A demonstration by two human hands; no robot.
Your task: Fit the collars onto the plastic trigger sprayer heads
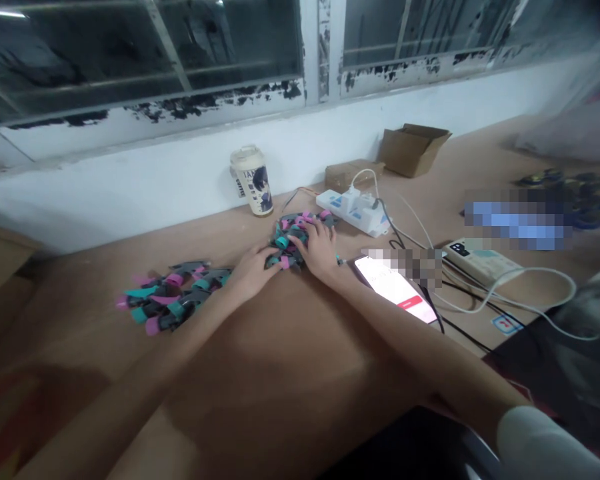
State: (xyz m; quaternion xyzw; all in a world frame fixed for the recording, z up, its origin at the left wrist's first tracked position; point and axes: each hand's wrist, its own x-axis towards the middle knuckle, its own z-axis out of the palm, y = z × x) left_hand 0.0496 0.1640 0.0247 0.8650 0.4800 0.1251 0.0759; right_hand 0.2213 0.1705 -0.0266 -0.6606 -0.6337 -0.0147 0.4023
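Pile of coloured parts (285, 241) at twelve o'clock. Left hand (253, 272) half-curled at its eight-o'clock edge, right hand (320, 248) loosely spread over four-o'clock side; cannot tell if either grips. Step looks like handling pile; next move calls for surer finger hold.

A plain, pale whitish sleeve (545, 443) is covering the upper part of the right arm (405, 333), its soft edge curving around the limb. Below it the forearm is showing bare, while the left arm (180, 343) is likewise running bare to slim fingers (260, 256).
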